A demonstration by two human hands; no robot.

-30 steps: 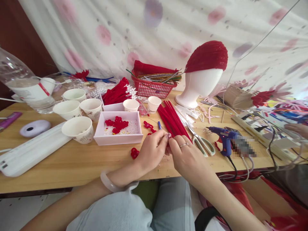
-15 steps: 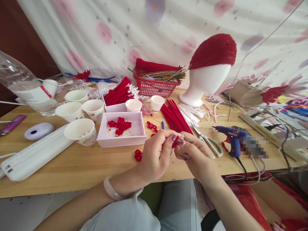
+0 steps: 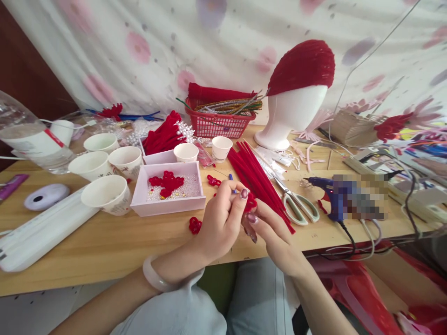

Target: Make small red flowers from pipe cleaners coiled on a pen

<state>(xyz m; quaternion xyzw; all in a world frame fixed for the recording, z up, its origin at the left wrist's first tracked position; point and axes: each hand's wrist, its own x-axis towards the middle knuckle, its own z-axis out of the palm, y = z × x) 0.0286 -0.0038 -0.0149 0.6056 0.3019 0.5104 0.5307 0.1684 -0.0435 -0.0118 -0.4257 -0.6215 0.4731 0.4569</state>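
Observation:
A small red pipe-cleaner flower (image 3: 250, 204) is between my hands, above the table's front edge. My left hand (image 3: 221, 218) pinches it between thumb and fingers, closed. My right hand (image 3: 275, 228) grips its right side, the index finger behind it and the thumb just below; the other fingertips curl underneath. Part of the flower is hidden by my fingers. To the left on the table lies another red flower (image 3: 195, 225), and a further red looped piece (image 3: 213, 180) lies behind my left hand. Red pipe cleaners (image 3: 258, 179) lie beyond my right hand.
Scissors (image 3: 296, 202) and a blue glue gun (image 3: 326, 190) lie to the right. A white box (image 3: 167, 206) holds beads and red flowers. Paper cups (image 3: 106, 195) stand left. Behind are a red basket (image 3: 220, 124) and a white foam head (image 3: 289, 111) with a red cap.
My right hand has opened out slightly and shifted lower, so more of the red flower shows. The whole view has moved a little, with the table things appearing further left.

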